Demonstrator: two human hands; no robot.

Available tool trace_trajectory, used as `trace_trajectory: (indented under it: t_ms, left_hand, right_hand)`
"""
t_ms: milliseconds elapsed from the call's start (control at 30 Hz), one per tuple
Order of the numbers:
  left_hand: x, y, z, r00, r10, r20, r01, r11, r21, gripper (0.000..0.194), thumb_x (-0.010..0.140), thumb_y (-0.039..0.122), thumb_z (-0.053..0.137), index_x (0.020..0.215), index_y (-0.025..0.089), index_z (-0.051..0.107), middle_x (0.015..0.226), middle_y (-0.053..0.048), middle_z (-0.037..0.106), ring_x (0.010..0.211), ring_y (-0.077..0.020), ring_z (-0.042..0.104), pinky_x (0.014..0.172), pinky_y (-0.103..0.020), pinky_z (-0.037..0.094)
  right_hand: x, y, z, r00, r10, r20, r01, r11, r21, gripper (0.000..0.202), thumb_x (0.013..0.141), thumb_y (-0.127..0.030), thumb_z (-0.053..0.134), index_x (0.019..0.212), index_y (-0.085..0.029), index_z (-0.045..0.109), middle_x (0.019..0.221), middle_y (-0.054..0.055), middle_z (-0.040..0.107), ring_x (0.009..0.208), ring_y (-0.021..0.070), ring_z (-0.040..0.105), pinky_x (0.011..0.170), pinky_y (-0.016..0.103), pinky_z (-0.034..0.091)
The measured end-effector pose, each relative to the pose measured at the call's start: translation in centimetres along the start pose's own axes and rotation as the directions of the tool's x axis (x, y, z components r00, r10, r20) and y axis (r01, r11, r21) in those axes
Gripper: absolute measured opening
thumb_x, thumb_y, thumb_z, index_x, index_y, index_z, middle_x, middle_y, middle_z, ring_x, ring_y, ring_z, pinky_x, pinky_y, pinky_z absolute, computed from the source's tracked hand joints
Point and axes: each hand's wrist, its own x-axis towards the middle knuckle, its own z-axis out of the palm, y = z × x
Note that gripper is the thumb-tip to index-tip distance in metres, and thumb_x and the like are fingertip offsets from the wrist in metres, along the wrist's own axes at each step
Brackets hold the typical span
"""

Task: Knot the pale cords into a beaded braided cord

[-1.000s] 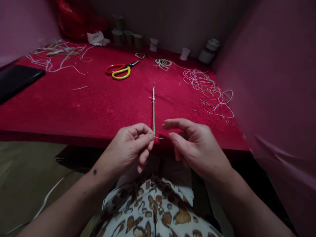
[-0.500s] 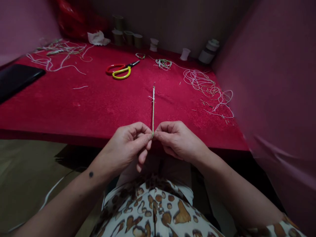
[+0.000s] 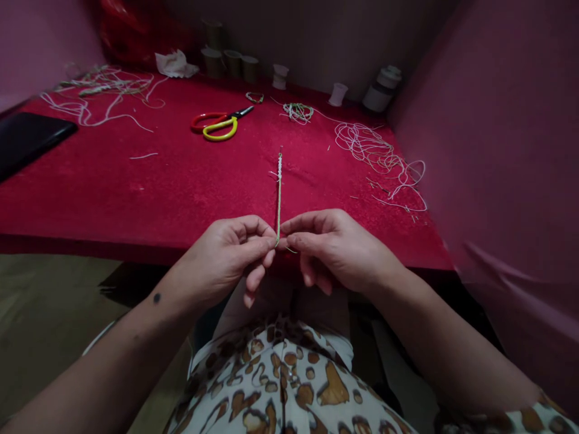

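Fingertips of both my hands meet at the near end of a thin green cord [image 3: 279,205], pinching it closed between thumb and forefinger: my left hand [image 3: 226,256] from one side, my right hand [image 3: 337,247] from the other, the two touching at the cord. A short loose strand sticks out just below my right thumb.

From that pinch the cord runs straight away from me across the red table [image 3: 158,187], its far end knotted in white and pale against the cloth. My hands hang just over the table's near edge, above my lap and its spotted fabric [image 3: 280,386]. Around the cord the cloth is bare on both sides, so there is open room left and right of it.

Beyond the cord's far end and to the left lie scissors [image 3: 217,123] with red and yellow loop handles. To the right of the cord sprawls a loose tangle of pale thread [image 3: 380,157]; another tangle lies far left of it, near a flat black slab [image 3: 27,141]. Behind the scissors, small spools [image 3: 228,60] stand along the wall. The cloth looks napped and soft; pinkish walls close the table in on both sides.
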Motion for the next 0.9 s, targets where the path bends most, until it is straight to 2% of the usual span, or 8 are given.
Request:
trace_trajectory:
  t_ms: [133,300,467,700,900]
  left_hand:
    - [0.0,0.1,0.2,1.0,0.02,0.016,-0.02,1.0,0.009,0.014,0.083,0.025,0.057,0.071,0.018,0.055,0.038,0.006,0.052,0.027,-0.0072,0.044,0.027,-0.017,0.04]
    - [-0.1,0.6,0.2,1.0,0.006,-0.015,-0.006,1.0,0.019,0.015,0.08,0.023,0.06,0.068,0.018,0.054,0.037,0.007,0.049,0.026,-0.0072,0.043,0.026,-0.017,0.04]
    - [-0.2,0.9,0.1,0.999,0.002,-0.041,0.0,0.999,0.046,0.011,0.08,0.019,0.057,0.07,0.017,0.055,0.039,0.006,0.052,0.026,-0.0084,0.045,0.026,-0.019,0.041]
    - [-0.2,0.4,0.1,0.998,0.01,-0.056,-0.004,0.996,0.093,0.012,0.081,0.019,0.057,0.07,0.017,0.053,0.039,0.006,0.052,0.027,-0.0091,0.046,0.027,-0.019,0.041]
    - [0.0,0.2,-0.4,0.999,0.017,-0.038,-0.016,0.999,0.038,0.008,0.078,0.018,0.06,0.073,0.015,0.054,0.058,0.002,0.063,0.036,-0.0105,0.056,0.03,-0.022,0.047]
  right_hand:
    - [1.0,0.7,0.5,0.999,-0.014,0.042,0.014,1.0,-0.005,0.015,0.083,-0.01,0.045,0.072,-0.015,0.055,0.052,-0.002,0.056,0.034,0.008,0.049,0.027,0.016,0.035]
    - [1.2,0.3,0.7,1.0,-0.009,-0.027,0.005,0.991,-0.136,0.024,0.084,-0.015,0.047,0.061,-0.018,0.045,0.037,-0.007,0.041,0.024,0.0049,0.032,0.023,0.015,0.022]
    - [1.0,-0.3,0.8,0.998,0.027,-0.06,-0.036,0.987,-0.156,0.024,0.083,-0.015,0.049,0.06,-0.018,0.044,0.034,-0.008,0.038,0.024,0.0048,0.03,0.023,0.015,0.02]
    - [1.6,1.1,1.0,0.999,-0.017,-0.039,0.017,1.0,-0.004,0.022,0.078,-0.016,0.054,0.058,-0.017,0.044,0.039,-0.008,0.038,0.027,0.0038,0.031,0.024,0.015,0.02]
    - [1.8,1.9,0.6,0.997,-0.077,-0.012,0.078,0.997,0.026,0.017,0.075,-0.018,0.053,0.059,-0.017,0.048,0.042,-0.007,0.04,0.028,0.0038,0.031,0.024,0.015,0.02]
